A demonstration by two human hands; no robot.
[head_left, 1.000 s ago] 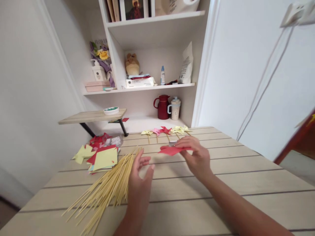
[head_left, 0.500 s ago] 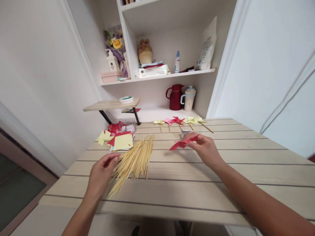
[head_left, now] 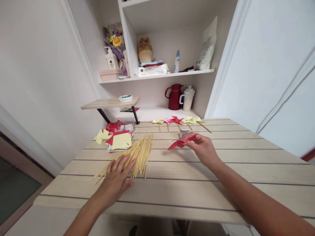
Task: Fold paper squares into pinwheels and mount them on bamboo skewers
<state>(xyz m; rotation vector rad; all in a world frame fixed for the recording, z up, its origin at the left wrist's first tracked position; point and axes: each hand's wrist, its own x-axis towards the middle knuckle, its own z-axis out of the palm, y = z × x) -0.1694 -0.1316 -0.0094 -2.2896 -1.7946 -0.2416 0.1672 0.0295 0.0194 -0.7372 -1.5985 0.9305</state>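
Note:
My left hand (head_left: 119, 175) lies spread, palm down, over the lower left part of a fanned heap of thin wooden sticks (head_left: 142, 152). Its fingers are apart and rest on the sticks. To the right, my right hand (head_left: 203, 147) pinches a red paper pinwheel (head_left: 178, 143) by one side, just above the table. No stick shows on this pinwheel. A small round container (head_left: 184, 132) stands right behind it, partly hidden by the hand. Left of the sticks lies a stack of square paper sheets (head_left: 121, 141), pale yellow on top, with a loose yellow paper pinwheel (head_left: 101, 136) beside it.
Along the table's back edge lie several pinwheels on sticks, among them a red one (head_left: 177, 120). Red folded paper (head_left: 114, 127) and a clear container (head_left: 128, 127) sit below a small raised shelf (head_left: 110, 103). A red jug (head_left: 175, 97) and a cup (head_left: 188, 99) stand behind.
My left hand has turned palm down and opened onto the sticks, and the sticks at the lower left have swung further left. My right hand still holds the red pinwheel in the same place.

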